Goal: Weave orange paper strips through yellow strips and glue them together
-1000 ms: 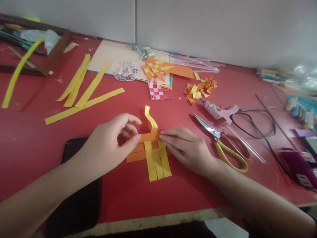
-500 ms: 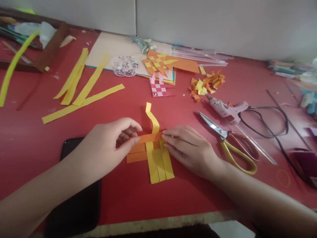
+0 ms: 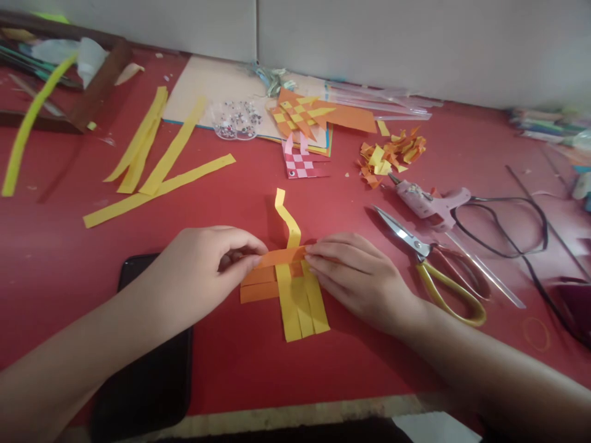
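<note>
1. The left hand (image 3: 207,258) pinches the left end of an orange strip (image 3: 282,256).
2. The right hand (image 3: 360,271) rests fingertips at its right end; whether they clamp it, I cannot tell.
3. The strip crosses yellow strips (image 3: 295,311) on the table (image 3: 244,375), left of the scissors (image 3: 421,248).

left hand's grip (image 3: 210,258): pinching orange strip (image 3: 282,257) at left end | right hand's grip (image 3: 357,274): touching its right end | yellow strips (image 3: 302,307): crossing beneath | scissors (image 3: 421,249), glue gun (image 3: 425,202): right, on red tabletop (image 3: 249,381)
</note>
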A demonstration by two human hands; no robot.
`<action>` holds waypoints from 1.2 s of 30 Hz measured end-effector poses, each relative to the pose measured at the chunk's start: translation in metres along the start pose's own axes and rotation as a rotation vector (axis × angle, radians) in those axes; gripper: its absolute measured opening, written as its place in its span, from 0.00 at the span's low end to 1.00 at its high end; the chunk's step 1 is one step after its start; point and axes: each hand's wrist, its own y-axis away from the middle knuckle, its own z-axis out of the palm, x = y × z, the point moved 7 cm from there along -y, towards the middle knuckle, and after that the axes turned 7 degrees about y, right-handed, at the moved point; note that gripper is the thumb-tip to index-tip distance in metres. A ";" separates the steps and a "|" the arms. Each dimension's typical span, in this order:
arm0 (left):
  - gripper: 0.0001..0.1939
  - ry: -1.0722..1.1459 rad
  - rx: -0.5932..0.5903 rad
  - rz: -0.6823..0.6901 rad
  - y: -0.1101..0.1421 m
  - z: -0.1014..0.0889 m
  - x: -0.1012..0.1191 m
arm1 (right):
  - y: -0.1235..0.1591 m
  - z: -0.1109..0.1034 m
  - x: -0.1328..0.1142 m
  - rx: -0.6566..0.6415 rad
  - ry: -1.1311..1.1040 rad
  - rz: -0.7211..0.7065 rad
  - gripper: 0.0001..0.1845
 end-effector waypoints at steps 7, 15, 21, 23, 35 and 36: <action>0.07 -0.011 -0.029 0.030 -0.003 0.002 0.003 | 0.002 0.000 0.000 -0.005 0.027 0.009 0.07; 0.07 -0.037 -0.056 0.011 -0.003 0.001 0.005 | 0.001 -0.001 -0.001 -0.030 0.029 0.026 0.08; 0.07 -0.072 -0.053 0.018 0.000 0.004 0.003 | 0.001 0.000 -0.002 -0.037 0.045 0.016 0.08; 0.07 -0.070 -0.061 0.022 0.000 0.005 0.002 | 0.002 0.001 -0.001 -0.036 0.057 0.020 0.08; 0.14 -0.301 0.102 0.352 0.015 0.012 0.032 | 0.001 0.000 0.001 -0.033 0.040 0.050 0.07; 0.13 -0.311 0.107 0.393 0.017 0.015 0.036 | 0.001 0.000 0.001 -0.036 0.041 0.049 0.07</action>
